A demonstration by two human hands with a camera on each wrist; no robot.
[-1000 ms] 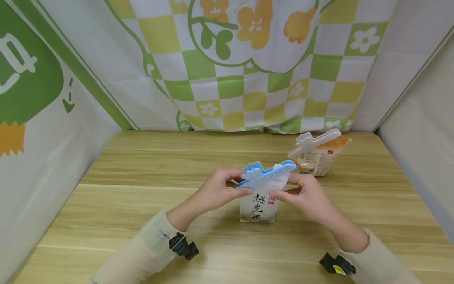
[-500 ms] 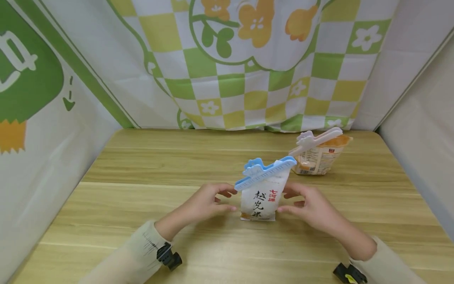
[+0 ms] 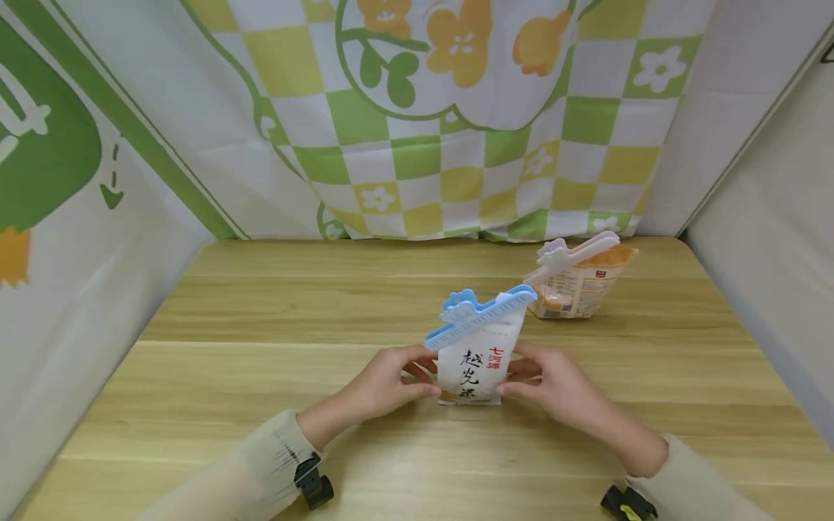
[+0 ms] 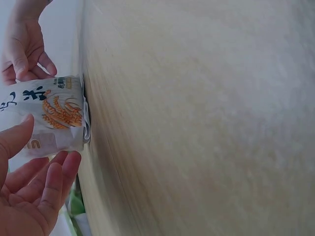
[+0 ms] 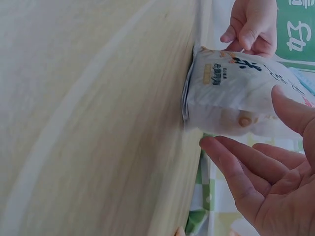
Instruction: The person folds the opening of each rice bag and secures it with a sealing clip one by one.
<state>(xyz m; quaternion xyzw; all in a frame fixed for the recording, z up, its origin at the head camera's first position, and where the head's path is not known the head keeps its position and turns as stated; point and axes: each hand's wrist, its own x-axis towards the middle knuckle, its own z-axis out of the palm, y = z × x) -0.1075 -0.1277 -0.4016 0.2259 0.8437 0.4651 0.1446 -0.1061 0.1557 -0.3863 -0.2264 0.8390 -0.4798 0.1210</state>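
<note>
A small white rice bag [image 3: 481, 354] with black and red characters stands upright on the wooden table. Its top is closed by a light blue bag clip [image 3: 485, 317] that sits at a slant, higher on the right. My left hand [image 3: 386, 383] is at the bag's left side, with the thumb near the lower front edge and the fingers relaxed beside it. On the other side, my right hand [image 3: 562, 383] mirrors it, fingers loosely extended along the bag. Orange grain ears show on the bag's lower front [image 4: 61, 108] in the left wrist view.
Behind and to the right stands an orange and cream bag [image 3: 583, 289] with a pale pink bag clip [image 3: 573, 257] across its top. A checked green and yellow cloth [image 3: 449, 174] hangs at the table's [image 3: 260, 304] back edge.
Both hands have let go near the blue clip, moved down and apart, then closed in on the bag's lower sides. The bag stays in place.
</note>
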